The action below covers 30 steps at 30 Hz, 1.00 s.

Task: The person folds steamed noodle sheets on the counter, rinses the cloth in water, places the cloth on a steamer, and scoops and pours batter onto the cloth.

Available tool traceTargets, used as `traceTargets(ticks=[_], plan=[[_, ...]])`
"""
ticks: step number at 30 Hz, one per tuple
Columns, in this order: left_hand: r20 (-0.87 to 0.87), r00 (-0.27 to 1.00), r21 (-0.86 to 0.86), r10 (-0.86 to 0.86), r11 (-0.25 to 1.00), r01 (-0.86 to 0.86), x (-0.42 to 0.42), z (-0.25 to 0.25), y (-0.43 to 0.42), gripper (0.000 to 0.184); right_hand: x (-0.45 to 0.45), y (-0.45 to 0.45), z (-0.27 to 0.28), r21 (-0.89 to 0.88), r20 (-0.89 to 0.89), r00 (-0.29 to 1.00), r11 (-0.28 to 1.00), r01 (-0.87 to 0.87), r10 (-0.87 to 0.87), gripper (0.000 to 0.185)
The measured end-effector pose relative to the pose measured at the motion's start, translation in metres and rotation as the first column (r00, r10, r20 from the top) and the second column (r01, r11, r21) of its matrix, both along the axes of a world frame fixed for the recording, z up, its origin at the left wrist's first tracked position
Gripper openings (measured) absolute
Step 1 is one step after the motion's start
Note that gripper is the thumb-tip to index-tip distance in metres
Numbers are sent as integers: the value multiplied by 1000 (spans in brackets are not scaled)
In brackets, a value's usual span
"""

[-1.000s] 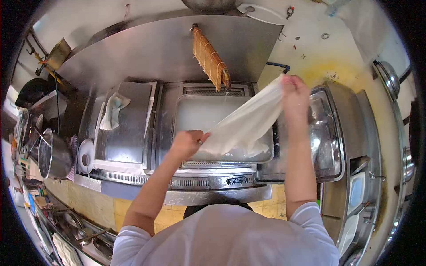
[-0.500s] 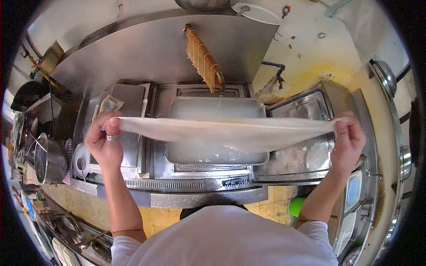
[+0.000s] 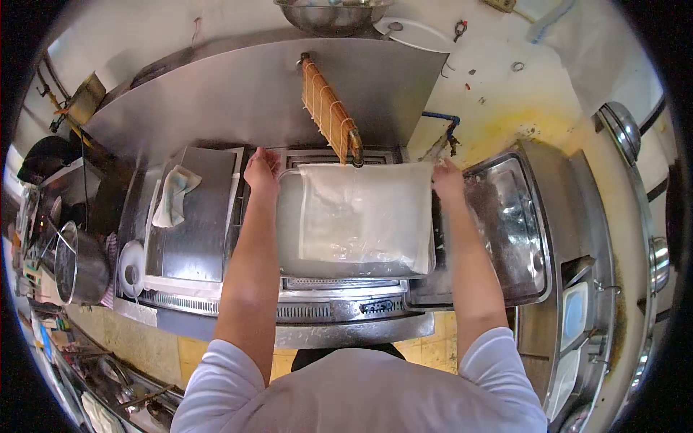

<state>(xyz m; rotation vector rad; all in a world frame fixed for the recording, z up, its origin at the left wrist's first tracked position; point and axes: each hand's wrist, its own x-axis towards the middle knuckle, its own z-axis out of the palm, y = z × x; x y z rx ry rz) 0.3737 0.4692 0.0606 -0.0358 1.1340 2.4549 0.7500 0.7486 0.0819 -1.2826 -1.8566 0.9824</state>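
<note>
White cloth (image 3: 361, 216) was spread over the tray (image 3: 339, 271); judged limp, slippery, best held by corners. Far-right corner was pinched by right grip (image 3: 447, 179); left grip (image 3: 263, 170) couldn't be read.

The white cloth (image 3: 361, 216) is now lying spread out in the tray (image 3: 339, 271); half a second ago you were stretching it taut in the air, earlier holding it slanted. Your left hand (image 3: 262, 171) is coming in to just beside the tray's far left corner, clear of the cloth. Your right hand (image 3: 448, 180) is coming in to the cloth's far right corner; grip unclear.
</note>
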Motion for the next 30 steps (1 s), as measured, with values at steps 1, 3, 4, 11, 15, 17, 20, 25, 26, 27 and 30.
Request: traceTargets(ticks=[1,3,4,11,15,17,20,25,26,27,30], plan=[[-78,996,-69,-40,997,35,6,-4,-4,14,5,8,-29,197,100,989,972,-128,110,32],[-232,945,-353,-232,925,140,21,-32,-23,16,19,-33,-39,349,293,944,902,-253,151,49],[-279,877,-552,-390,813,186,32,-52,-36,20,24,-61,-26,150,405,893,949,-279,199,53],[-339,294,-876,-894,186,-445,176,-32,-120,68,77,-183,-33,199,833,509,742,-641,216,62],[-312,269,-882,-911,173,-438,187,-41,-126,56,81,-188,-47,185,849,493,765,-617,192,41],[-294,242,-893,-924,176,-414,181,-46,-124,38,83,-182,-54,167,854,482,775,-609,195,30],[-248,250,-913,-936,139,-383,164,-69,-122,14,87,-176,-64,230,847,510,759,-609,152,21],[-268,275,-909,-923,147,-391,161,-74,-135,11,83,-185,-64,185,881,460,813,-552,112,18],[-232,290,-920,-929,112,-376,162,-76,-138,14,82,-191,-63,191,892,444,821,-538,84,20],[-260,296,-922,-919,145,-359,162,-82,-143,19,81,-200,-58,197,902,427,828,-526,56,22],[-319,346,-923,-882,207,-324,162,-88,-160,36,74,-229,-46,135,882,446,826,-547,152,26]])
